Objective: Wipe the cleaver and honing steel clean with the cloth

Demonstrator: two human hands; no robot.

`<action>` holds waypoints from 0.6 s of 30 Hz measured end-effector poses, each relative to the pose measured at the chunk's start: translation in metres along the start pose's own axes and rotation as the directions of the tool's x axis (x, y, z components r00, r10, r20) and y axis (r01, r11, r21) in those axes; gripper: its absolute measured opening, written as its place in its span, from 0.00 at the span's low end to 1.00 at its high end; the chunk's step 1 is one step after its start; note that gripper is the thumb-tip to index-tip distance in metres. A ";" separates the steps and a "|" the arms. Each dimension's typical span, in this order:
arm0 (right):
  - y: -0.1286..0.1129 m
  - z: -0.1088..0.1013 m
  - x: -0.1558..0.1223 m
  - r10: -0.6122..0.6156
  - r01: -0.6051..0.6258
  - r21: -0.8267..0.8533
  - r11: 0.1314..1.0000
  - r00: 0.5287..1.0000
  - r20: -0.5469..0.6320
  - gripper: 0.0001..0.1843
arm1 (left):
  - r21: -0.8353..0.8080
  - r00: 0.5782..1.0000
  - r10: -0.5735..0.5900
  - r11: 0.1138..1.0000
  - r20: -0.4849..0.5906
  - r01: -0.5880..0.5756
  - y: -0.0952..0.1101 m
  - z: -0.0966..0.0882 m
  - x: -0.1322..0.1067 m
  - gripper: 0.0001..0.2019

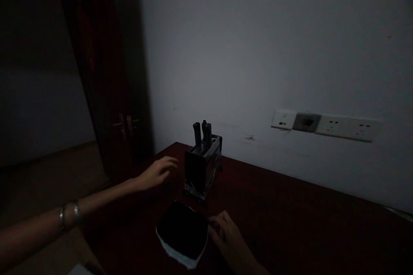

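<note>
A knife block (204, 167) with several black-handled knives (202, 134) upright in its top stands on a dark red table. Just left of it, my left hand (158, 172) hovers with fingers loosely bent and apart, holding nothing. In front of the block is a rounded black piece with a pale edge (183, 234); the dim light hides what kind of thing it is. My right hand (225, 230) is at its right side, thumb and fingers pinched on the rim.
The table (274, 206) runs along a pale wall (226, 51). Wall sockets (332, 125) sit above it at the right. At the left is a dark door with a metal handle (121, 125). The room is very dim.
</note>
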State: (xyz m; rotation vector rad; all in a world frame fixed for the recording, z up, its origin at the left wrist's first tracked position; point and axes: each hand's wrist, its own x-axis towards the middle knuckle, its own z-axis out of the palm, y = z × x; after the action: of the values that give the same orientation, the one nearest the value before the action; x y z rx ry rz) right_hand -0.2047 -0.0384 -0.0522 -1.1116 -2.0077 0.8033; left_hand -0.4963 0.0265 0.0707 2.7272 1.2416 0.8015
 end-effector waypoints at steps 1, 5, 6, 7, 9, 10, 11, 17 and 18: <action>0.002 -0.005 -0.001 0.010 -0.010 0.010 1.000 1.000 -0.011 0.11 | -0.038 0.998 -0.029 0.999 -0.059 0.027 -0.004 -0.010 0.015 0.15; 0.012 -0.026 -0.007 0.026 -0.024 0.020 1.000 0.997 -0.078 0.10 | -0.247 0.957 -0.217 0.954 -0.191 0.167 -0.015 -0.039 0.069 0.18; 0.014 -0.031 -0.008 0.032 -0.030 0.024 0.999 0.995 -0.090 0.11 | -0.302 0.953 -0.240 0.937 -0.184 0.177 -0.017 -0.042 0.081 0.20; 0.017 -0.036 -0.011 0.041 -0.038 0.030 0.999 0.994 -0.097 0.11 | -0.353 0.953 -0.254 0.918 -0.168 0.182 -0.018 -0.042 0.092 0.22; 0.022 -0.045 -0.015 0.059 -0.055 0.036 0.998 0.993 -0.105 0.11 | -0.447 0.954 -0.270 0.875 -0.132 0.186 -0.022 -0.039 0.110 0.25; 0.025 -0.049 -0.018 0.064 -0.061 0.035 0.998 0.992 -0.107 0.10 | -0.493 0.955 -0.274 0.850 -0.114 0.185 -0.024 -0.035 0.117 0.27; 0.029 -0.053 -0.020 0.068 -0.065 0.032 0.997 0.991 -0.112 0.10 | -0.537 0.958 -0.272 0.824 -0.092 0.182 -0.027 -0.031 0.124 0.28; 0.051 -0.065 -0.034 0.087 -0.083 0.028 0.996 0.983 -0.162 0.10 | -0.692 0.979 -0.205 0.707 0.001 0.148 -0.037 -0.011 0.145 0.26; 0.054 -0.067 -0.036 0.091 -0.088 0.027 0.996 0.982 -0.164 0.10 | -0.694 0.978 -0.210 0.705 -0.007 0.146 -0.037 -0.009 0.147 0.24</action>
State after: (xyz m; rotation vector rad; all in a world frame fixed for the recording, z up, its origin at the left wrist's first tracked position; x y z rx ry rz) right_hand -0.1132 -0.0338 -0.0661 -1.2234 -1.8199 0.7490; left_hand -0.4463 0.1551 0.1336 1.9494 0.9281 1.0932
